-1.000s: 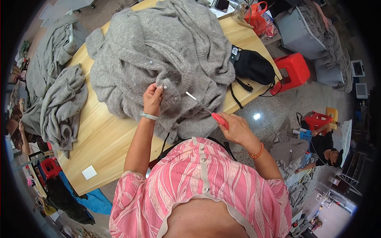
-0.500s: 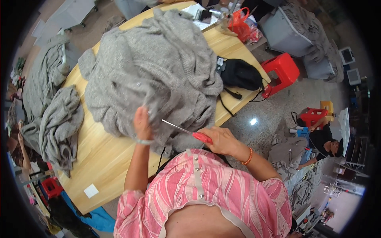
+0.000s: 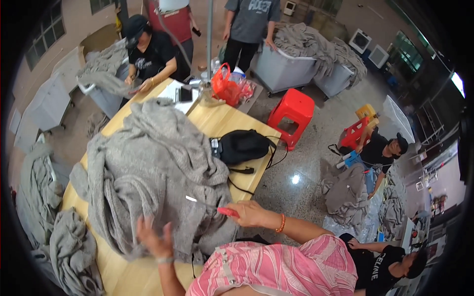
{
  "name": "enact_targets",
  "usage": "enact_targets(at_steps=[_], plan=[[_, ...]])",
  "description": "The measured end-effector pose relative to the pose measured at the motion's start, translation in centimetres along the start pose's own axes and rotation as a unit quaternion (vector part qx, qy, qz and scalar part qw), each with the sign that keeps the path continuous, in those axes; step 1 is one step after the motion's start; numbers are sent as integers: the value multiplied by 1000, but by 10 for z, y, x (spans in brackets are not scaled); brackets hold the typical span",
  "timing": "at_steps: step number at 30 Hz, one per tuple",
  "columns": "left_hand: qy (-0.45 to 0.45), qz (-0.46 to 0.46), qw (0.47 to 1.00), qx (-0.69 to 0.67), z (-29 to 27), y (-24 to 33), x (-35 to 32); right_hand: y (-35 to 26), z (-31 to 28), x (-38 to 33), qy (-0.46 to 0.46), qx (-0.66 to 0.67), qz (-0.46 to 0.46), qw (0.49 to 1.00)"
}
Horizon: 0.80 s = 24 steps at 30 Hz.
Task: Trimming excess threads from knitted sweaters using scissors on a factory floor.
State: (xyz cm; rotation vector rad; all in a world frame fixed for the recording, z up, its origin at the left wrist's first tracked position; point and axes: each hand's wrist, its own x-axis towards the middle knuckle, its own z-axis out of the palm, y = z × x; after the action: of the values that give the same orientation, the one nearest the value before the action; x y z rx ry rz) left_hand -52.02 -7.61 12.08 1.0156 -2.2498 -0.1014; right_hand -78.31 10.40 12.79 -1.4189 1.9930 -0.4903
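Observation:
A large heap of grey knitted fabric (image 3: 163, 172) lies piled on the wooden table in front of me. My right hand (image 3: 249, 213) is closed round the red handle of a thin tool (image 3: 228, 211). Its slender metal shaft points left over the fabric and ends in a bright tip; its exact kind is unclear. My left hand (image 3: 155, 240) is at the near edge of the heap, slightly blurred, with fingers spread and nothing visible in them. I cannot tell whether it touches the knit.
On the wooden table (image 3: 212, 122) lie a black bag (image 3: 244, 146) with straps and a red plastic bag (image 3: 227, 89). A red stool (image 3: 291, 116) stands beyond the right edge. Grey bins (image 3: 286, 71) hold more knits. Several people are around, one handling fabric (image 3: 111, 81) at far left.
The view has swung up and right, bringing more people into sight. My left hand has come off the raised knit, its fingers now spread. My right hand still holds the red-handled tool.

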Motion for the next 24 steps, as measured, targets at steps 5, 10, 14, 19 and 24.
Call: enact_targets(at_steps=[5,10,14,19,24], plan=[[-82,83,991,72,82,25,46,-1,-15,-2,84,-12,-24,996],[-182,3,981,68,89,-28,58,5,-23,-13,70,30,15,997],[-154,-20,988,4,57,-32,56,12,-11,-7,84,16,-8,996],[-147,-30,985,84,50,-16,49,-16,-18,13,23,0,5,1000],[-118,-66,974,182,76,-12,69,-35,-16,11,44,-15,-39,998]])
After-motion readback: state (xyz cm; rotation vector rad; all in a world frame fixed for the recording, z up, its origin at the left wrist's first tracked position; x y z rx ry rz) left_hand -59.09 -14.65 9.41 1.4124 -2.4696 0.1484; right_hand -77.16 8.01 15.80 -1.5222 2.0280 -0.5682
